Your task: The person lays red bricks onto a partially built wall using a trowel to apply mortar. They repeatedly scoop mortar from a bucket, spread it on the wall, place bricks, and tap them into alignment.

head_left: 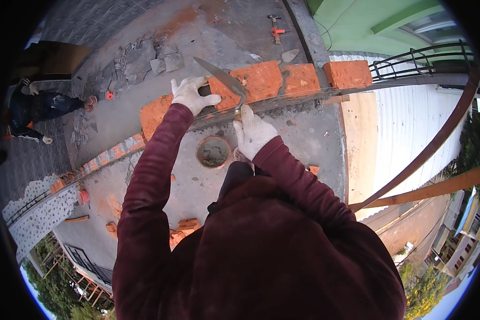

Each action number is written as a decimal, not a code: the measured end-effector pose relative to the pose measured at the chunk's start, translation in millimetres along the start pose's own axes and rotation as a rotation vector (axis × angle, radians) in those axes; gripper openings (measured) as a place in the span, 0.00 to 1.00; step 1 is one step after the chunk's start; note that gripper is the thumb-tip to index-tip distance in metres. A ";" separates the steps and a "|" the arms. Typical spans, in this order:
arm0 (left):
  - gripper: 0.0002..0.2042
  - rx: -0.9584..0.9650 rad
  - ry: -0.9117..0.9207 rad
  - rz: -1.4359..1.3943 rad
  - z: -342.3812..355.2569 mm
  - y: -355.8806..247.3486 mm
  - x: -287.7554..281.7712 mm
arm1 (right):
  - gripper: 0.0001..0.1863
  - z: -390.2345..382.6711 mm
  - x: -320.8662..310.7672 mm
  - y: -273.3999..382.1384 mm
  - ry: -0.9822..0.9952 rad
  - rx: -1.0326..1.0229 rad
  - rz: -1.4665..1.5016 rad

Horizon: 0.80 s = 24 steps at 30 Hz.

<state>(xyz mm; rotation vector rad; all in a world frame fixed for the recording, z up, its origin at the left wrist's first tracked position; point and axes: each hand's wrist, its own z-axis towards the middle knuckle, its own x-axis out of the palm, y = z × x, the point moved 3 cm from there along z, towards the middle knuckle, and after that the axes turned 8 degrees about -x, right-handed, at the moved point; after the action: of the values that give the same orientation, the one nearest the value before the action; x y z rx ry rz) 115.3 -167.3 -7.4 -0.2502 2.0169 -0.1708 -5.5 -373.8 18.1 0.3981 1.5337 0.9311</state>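
My left hand (189, 96), in a white knit glove, is at the left end of an orange-red brick (222, 95). Its thumb lies along the brick's near side and the fingers curl at its end. My right hand (254, 130), gloved too, grips a pointed trowel (222, 73) by the handle. The trowel's metal blade slants up and left across the brick. Further bricks stand to the right in the same row, with grey mortar (284, 82) in a joint. Left of my left hand is another brick (156, 113), partly behind my sleeve.
A round bucket of mortar (213, 152) stands below the wall, near my feet. A thin string runs along the bricks. Broken bricks (186, 226) lie at lower left. Beyond the wall are rubble (136, 66), a red-handled tool (276, 32) and another person (50, 106). Metal bars flank the right.
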 end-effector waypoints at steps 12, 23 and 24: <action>0.38 0.156 -0.126 -0.169 6.0 26.0 7.0 | 0.25 -45.1 -103.6 -16.1 -0.044 -0.086 -0.071; 0.26 0.424 -0.237 0.094 -41.6 -85.7 28.1 | 0.18 -47.1 -89.3 -152.3 0.450 0.027 -0.505; 0.25 0.409 -0.248 0.088 -37.4 -88.2 29.0 | 0.18 -38.2 -90.1 -161.1 0.439 0.027 -0.508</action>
<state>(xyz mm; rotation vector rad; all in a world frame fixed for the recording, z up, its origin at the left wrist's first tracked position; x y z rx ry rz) 78.2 -259.5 4.3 0.0743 1.6988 -0.4661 18.8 -550.2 -43.9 -0.1949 1.9237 0.6144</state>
